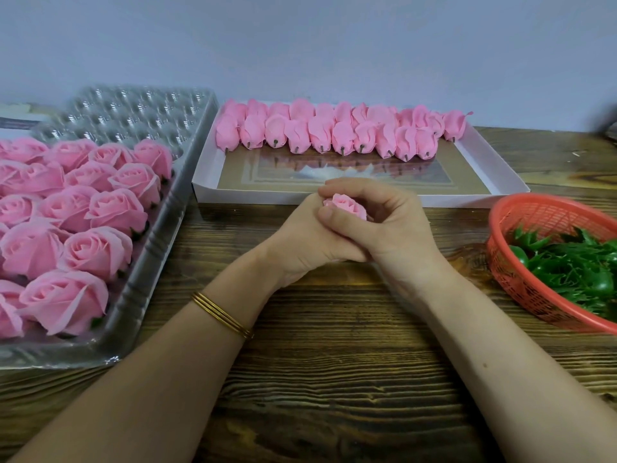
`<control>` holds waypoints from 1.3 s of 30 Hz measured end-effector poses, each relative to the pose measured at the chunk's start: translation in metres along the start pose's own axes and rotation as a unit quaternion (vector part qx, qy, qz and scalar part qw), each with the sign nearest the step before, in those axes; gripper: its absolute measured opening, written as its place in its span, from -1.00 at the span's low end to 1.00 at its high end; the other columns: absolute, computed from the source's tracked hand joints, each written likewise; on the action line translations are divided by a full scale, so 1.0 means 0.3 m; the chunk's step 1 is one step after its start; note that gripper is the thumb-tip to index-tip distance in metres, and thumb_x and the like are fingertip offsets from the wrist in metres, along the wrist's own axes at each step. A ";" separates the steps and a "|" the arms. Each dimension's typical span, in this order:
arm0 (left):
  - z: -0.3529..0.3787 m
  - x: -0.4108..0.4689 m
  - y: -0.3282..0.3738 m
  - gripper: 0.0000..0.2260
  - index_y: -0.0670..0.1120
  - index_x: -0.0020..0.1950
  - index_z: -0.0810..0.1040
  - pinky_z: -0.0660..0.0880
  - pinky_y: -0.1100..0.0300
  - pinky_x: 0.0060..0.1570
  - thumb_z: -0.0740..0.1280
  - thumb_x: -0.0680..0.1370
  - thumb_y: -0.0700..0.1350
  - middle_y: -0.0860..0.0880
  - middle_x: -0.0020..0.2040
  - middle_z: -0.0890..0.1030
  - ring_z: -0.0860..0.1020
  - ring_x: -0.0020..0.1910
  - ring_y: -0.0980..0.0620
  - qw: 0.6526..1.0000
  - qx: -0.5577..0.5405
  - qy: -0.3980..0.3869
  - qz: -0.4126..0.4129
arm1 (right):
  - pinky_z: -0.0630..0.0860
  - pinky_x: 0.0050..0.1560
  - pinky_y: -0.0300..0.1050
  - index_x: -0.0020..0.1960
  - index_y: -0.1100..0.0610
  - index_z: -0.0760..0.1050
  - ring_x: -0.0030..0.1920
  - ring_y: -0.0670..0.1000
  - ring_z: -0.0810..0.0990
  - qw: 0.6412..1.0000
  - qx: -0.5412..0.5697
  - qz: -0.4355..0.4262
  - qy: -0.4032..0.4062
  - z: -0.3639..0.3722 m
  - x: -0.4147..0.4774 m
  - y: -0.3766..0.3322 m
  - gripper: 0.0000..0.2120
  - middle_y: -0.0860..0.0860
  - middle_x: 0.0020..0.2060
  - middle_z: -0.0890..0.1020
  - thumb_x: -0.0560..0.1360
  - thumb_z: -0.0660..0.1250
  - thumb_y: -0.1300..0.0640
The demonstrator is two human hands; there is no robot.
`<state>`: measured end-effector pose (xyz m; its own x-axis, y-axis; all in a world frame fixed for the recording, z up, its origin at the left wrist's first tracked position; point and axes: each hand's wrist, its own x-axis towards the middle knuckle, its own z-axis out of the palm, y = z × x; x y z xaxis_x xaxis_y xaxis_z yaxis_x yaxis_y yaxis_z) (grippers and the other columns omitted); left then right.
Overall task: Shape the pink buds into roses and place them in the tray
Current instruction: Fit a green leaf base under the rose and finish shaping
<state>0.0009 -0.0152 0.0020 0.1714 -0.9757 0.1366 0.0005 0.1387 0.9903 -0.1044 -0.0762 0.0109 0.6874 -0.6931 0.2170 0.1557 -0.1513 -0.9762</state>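
Your left hand [300, 235] and right hand [394, 225] meet over the middle of the table [334, 379], both curled round one pink bud [345, 206]. The right thumb and forefinger pinch it from near and far, while the left hand cups it from the left; how the left fingers lie beneath, I cannot tell. Only the bud's top shows, its petals wound tight. Thin gold bangles [222, 315] sit on your left wrist. The table is dark, rough-grained wood, and it runs back to a plain pale wall [300, 45]. On the left lies the clear plastic tray [157, 235], its near part packed with opened roses [100, 212], its far cups bare. Just beyond your hands stands a shallow white box [367, 197] with a glossy brown floor. The buds [320, 132] lie in two rows along its far side, stubs pointing toward you. At the right edge, near you, a red mesh basket [521, 212] holds green leafy pieces [574, 269].
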 end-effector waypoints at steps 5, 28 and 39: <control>-0.004 -0.008 0.011 -0.75 -0.18 -0.19 0.61 0.56 0.13 -0.08 0.42 0.20 -0.42 -0.08 -0.21 0.63 0.59 -0.15 0.04 1.000 0.029 -0.003 0.004 | 0.52 0.26 0.08 0.06 0.10 0.61 0.00 0.02 0.61 0.998 0.035 0.041 -0.019 0.006 -0.001 -0.003 -0.65 0.11 -0.04 0.67 0.29 0.53 0.26; -0.027 0.013 -0.003 -0.77 -0.12 -0.29 0.64 0.51 0.28 -0.23 0.46 0.37 -0.45 0.08 -0.35 0.63 0.59 -0.32 0.17 0.997 -0.015 0.060 0.048 | 0.49 -0.03 -0.09 0.21 0.30 0.43 -0.11 0.07 0.58 0.945 0.276 0.172 0.019 -0.021 0.028 -0.005 -0.52 0.12 -0.16 0.62 0.32 0.03 0.36; -0.027 0.027 -0.004 -0.74 0.02 -0.35 0.66 0.58 0.18 -0.15 0.46 0.29 -0.36 0.00 -0.26 0.68 0.65 -0.20 0.06 0.992 -0.057 0.089 0.071 | 0.57 0.13 -0.08 0.23 0.41 0.46 0.13 0.14 0.57 0.939 0.276 0.202 0.037 -0.028 0.032 0.002 -0.48 0.28 0.14 0.58 0.30 0.04 0.42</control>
<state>0.0102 -0.0220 0.0018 0.3488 -0.9011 0.2576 0.0729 0.3001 0.9511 -0.1037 -0.0888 0.0124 0.7207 -0.6660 -0.1924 0.2501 0.5086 -0.8239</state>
